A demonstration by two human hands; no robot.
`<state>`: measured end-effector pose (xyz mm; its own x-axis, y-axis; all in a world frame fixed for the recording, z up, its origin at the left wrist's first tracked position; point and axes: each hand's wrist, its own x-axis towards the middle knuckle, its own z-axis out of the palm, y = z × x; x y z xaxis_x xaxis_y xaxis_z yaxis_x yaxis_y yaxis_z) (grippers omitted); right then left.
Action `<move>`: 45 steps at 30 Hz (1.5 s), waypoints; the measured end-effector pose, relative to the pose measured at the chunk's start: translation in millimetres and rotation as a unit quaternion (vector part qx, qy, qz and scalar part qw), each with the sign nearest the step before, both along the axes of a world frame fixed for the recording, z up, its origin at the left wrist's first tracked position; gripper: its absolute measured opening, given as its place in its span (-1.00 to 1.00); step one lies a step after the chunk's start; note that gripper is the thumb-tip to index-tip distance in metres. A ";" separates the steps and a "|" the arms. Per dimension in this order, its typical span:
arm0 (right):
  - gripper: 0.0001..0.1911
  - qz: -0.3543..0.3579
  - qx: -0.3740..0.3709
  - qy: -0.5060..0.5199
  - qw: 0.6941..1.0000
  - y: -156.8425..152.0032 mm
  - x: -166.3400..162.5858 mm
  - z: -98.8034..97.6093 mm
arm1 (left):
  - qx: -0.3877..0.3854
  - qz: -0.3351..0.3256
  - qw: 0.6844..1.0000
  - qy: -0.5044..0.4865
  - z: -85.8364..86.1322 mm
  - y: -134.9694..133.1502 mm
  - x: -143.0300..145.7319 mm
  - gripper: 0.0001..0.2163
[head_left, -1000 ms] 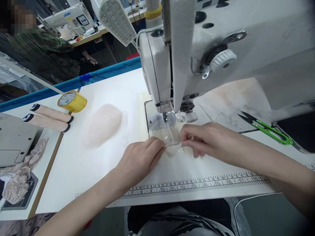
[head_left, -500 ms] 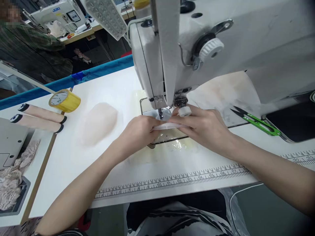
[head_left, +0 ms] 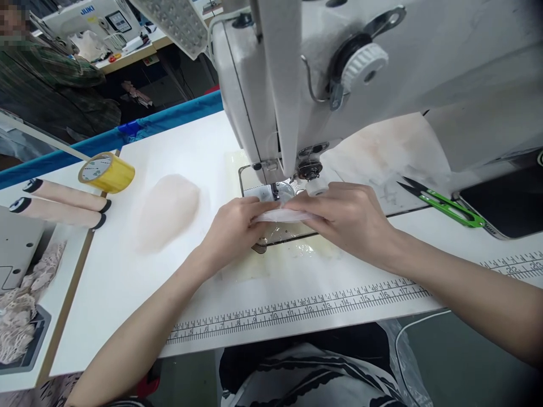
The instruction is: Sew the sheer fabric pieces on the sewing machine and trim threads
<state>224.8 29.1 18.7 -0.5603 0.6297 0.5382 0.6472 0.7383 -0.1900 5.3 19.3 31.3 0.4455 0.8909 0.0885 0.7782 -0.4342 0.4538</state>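
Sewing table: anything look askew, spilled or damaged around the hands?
One odd spot: the clear film at the front of the metal plate looks wrinkled, its glints broken and uneven. Otherwise nothing looks spilled or damaged, though the left hand and right hand partly hide the white cloth.

Left hand (head_left: 231, 229), right hand (head_left: 358, 217): fingers (head_left: 311, 204) pinched

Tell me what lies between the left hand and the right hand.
In the head view, a thin whitish piece of material spans the gap between the left hand and the right hand, held by both.
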 end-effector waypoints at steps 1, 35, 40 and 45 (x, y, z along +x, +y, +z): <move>-0.69 -0.007 0.010 -0.004 1.000 0.6 -0.3 0.2 | 0.015 0.005 1.000 0.003 -3.6 1.3 0.6 -0.52; -0.68 0.137 -0.010 -0.077 0.987 -10.5 2.1 1.9 | 0.284 -0.148 0.937 0.140 -22.0 -43.4 -1.1 -0.73; -0.66 0.127 -0.003 -0.073 0.989 -9.1 1.9 1.5 | 0.288 -0.138 0.939 0.130 -23.7 -41.0 -0.6 -0.74; -0.72 0.127 0.011 -0.066 0.990 -3.6 1.9 -0.3 | 0.293 -0.132 0.938 0.125 -25.7 -34.1 -1.2 -0.74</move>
<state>226.8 25.6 18.4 -0.7655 0.4481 0.4617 0.4576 0.8837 -0.0990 4.1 -14.8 5.6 0.7164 0.5769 0.3923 0.6584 -0.7451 -0.1067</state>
